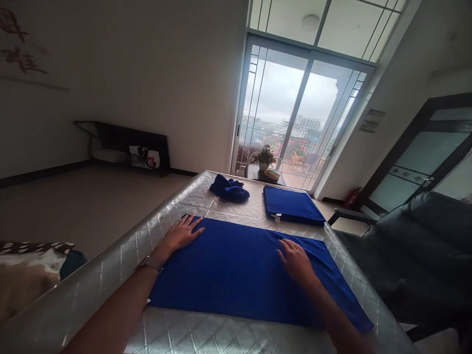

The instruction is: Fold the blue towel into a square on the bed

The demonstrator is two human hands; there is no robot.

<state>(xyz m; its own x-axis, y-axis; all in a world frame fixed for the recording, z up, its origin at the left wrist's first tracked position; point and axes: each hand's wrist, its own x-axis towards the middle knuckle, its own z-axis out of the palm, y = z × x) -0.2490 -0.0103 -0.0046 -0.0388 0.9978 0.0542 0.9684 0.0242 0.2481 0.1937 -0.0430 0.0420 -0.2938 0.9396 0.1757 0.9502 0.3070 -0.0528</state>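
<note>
A blue cloth [228, 270] lies spread out on a table with a shiny silver quilted cover [191, 332]. My left hand [183, 232] rests flat on the cloth's far left corner, its fingers spread. On the right part of the cloth lies my right hand [295, 258], palm down with the fingers somewhat apart; small creases run near it. Beyond the cloth sit a crumpled blue cloth [229, 189] and, to its right, a neat stack of folded blue cloths [293, 205] with a white tag.
A black armchair [413, 250] stands close at the right edge. At the left are a patterned fabric item [33, 268] and a low black rack [131, 145] by the wall. Behind the table, a potted plant [264, 158] stands before glass sliding doors [295, 108].
</note>
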